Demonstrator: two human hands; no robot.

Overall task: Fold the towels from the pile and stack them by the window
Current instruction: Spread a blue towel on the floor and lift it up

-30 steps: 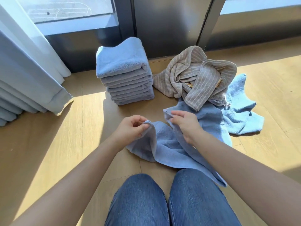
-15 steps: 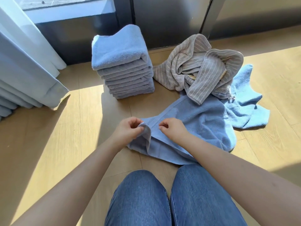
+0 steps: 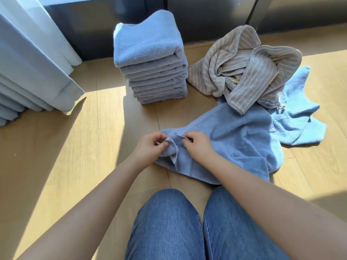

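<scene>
A blue towel (image 3: 242, 139) lies crumpled on the wooden floor in front of my knees. My left hand (image 3: 150, 147) pinches a bunched corner of it near its left end. Close beside it, my right hand (image 3: 197, 145) pinches the towel's hemmed edge. A stack of several folded blue towels (image 3: 150, 59) stands by the window frame. To its right lies the pile: a beige striped towel (image 3: 244, 66) on top, and a lighter blue towel (image 3: 300, 117) spread at the far right.
White curtains (image 3: 33, 68) hang to the floor at the left. The dark window frame (image 3: 206, 15) runs along the back. My knees in blue jeans (image 3: 187, 228) fill the bottom. Sunlit wooden floor (image 3: 84, 147) lies to the left of the towel.
The blue towel has been drawn out flatter toward the pile. My hands have come closer together on its left edge, and the view has tilted down.
</scene>
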